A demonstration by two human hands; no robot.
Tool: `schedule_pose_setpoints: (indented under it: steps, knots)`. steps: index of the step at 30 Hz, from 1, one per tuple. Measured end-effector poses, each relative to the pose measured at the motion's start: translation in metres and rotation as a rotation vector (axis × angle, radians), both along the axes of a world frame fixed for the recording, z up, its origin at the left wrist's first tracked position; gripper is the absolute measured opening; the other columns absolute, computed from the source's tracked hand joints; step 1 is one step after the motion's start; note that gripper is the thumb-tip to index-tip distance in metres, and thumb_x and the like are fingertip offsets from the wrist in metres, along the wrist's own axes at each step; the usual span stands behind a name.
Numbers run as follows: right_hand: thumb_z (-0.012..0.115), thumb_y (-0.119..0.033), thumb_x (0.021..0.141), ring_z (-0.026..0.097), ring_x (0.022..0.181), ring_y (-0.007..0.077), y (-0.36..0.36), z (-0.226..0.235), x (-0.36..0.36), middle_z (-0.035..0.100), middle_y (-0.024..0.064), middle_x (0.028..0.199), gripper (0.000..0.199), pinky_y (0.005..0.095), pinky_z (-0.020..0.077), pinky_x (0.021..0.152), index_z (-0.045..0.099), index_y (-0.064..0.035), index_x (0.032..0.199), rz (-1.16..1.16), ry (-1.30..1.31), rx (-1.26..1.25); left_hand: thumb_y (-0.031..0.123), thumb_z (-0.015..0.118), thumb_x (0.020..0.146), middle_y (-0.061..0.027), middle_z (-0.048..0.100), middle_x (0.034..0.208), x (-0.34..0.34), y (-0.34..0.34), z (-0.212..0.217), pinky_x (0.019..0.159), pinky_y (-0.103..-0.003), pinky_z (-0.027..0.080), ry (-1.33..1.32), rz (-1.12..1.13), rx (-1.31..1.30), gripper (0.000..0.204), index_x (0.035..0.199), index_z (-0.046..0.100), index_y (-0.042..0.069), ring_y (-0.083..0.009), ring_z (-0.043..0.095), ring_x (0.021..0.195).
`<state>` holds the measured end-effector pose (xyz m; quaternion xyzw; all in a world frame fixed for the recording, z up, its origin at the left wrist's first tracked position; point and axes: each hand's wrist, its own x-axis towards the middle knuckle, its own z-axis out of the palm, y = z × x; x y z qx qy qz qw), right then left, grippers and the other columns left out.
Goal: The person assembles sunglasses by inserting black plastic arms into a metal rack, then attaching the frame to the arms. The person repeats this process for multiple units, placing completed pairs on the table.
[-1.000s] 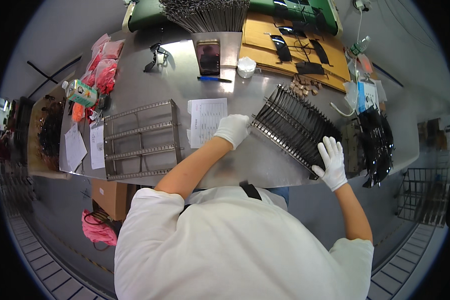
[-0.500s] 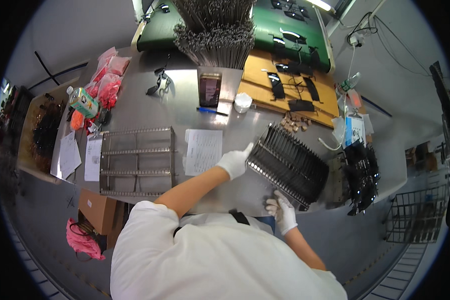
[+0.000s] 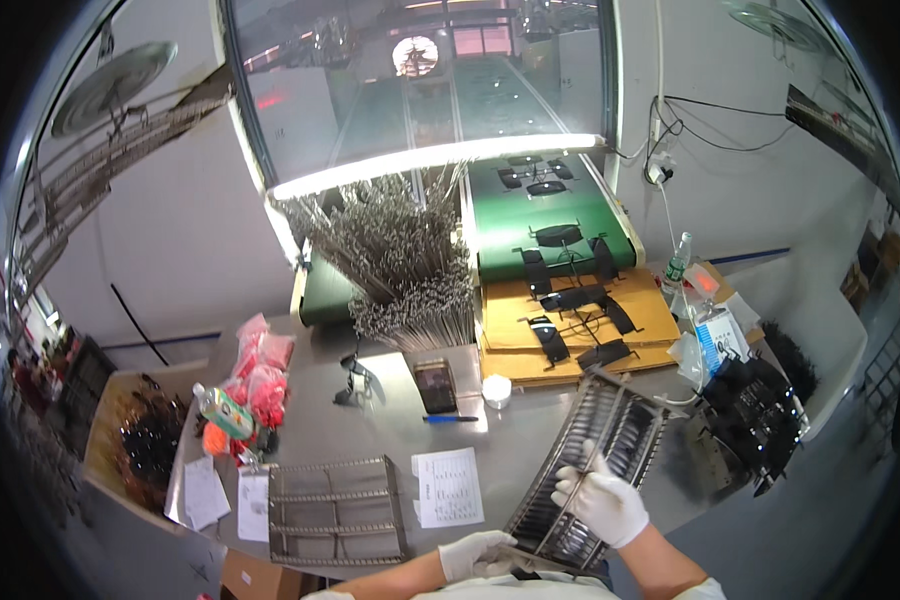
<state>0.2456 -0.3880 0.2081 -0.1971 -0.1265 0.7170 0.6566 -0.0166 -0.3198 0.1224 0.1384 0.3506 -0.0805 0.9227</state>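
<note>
Both of my hands wear white gloves and hold a metal wire rack (image 3: pixel 600 450) loaded with rows of black parts, tilted up off the steel table (image 3: pixel 390 440). My left hand (image 3: pixel 478 553) grips the rack's near bottom corner. My right hand (image 3: pixel 602 503) is wrapped over its near right side. An empty wire rack (image 3: pixel 335 510) lies flat on the table to the left, beside a printed paper sheet (image 3: pixel 448 487).
A bundle of thin metal rods (image 3: pixel 395 262) stands at the back by a green conveyor belt (image 3: pixel 555 210) carrying black parts. Cardboard sheets (image 3: pixel 570 325) hold more black parts. A phone (image 3: pixel 435 385), a blue pen (image 3: pixel 450 419), a small white cup (image 3: pixel 497 390), pink bags (image 3: pixel 260 370) and a bottle (image 3: pixel 222 410) sit on the table.
The view has swung upward toward the conveyor and window. The loaded rack has been lifted and tilted up from lying flat, with both hands shifted to its near end.
</note>
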Motion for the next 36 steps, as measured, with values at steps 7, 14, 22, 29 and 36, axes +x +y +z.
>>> schedule_pose_setpoints:
  steps: [7,14,22,29,36]
  knots:
    - [0.062,-0.012,0.099,0.059,0.122,0.0265,0.03,-0.042,-0.018,0.054,0.0179,0.139,0.107,0.0444,0.0435,0.11,-0.023,-0.0293,0.162,0.139,-0.302,-0.259,0.026,0.046,0.102,-0.0194,0.071,0.12,-0.006,-0.002,0.009,0.061,-0.023,0.048,0.106,0.007,0.141,0.049,0.135,0.057,-0.008,-0.0133,0.058,0.074]
    - [0.064,-0.036,0.097,0.073,0.087,0.0333,0.097,0.012,0.081,0.076,0.0132,0.09,0.033,0.0437,0.058,0.081,0.071,-0.0041,0.104,-0.075,-1.414,-0.184,0.053,0.038,0.107,-0.0083,0.067,0.068,-0.052,0.009,0.02,0.053,-0.029,0.042,0.372,-0.398,0.801,0.063,0.106,0.077,0.004,-0.0138,0.052,0.054]
    - [0.074,-0.025,0.087,0.066,0.102,0.0414,0.146,-0.145,0.214,0.068,0.0183,0.107,0.028,0.0489,0.0546,0.086,0.069,-0.0175,0.113,-0.193,-2.285,-0.231,0.047,0.046,0.108,-0.0013,0.066,0.066,-0.048,0.042,0.062,0.054,-0.026,0.044,0.327,-0.143,0.929,0.05,0.107,0.079,0.009,-0.0082,0.051,0.054]
    - [0.079,-0.011,0.081,0.067,0.089,0.0376,0.156,-0.178,0.22,0.067,0.0153,0.097,0.023,0.0467,0.0546,0.077,0.064,-0.0117,0.098,-0.337,-2.321,-0.122,0.039,0.056,0.104,-0.0017,0.073,0.078,-0.088,0.13,0.058,0.063,-0.028,0.053,0.587,0.096,1.315,0.038,0.095,0.076,0.007,-0.0079,0.063,0.064]
    - [0.066,-0.007,0.085,0.064,0.095,0.0427,0.135,-0.177,0.236,0.062,0.0215,0.101,0.02,0.0489,0.0523,0.084,0.065,-0.0089,0.105,-0.46,-2.257,-0.203,0.046,0.069,0.082,-0.0146,0.043,0.155,-0.094,0.303,0.029,0.108,-0.042,0.048,1.443,-0.177,1.792,0.042,0.118,0.076,0.026,-0.0364,0.046,0.137]
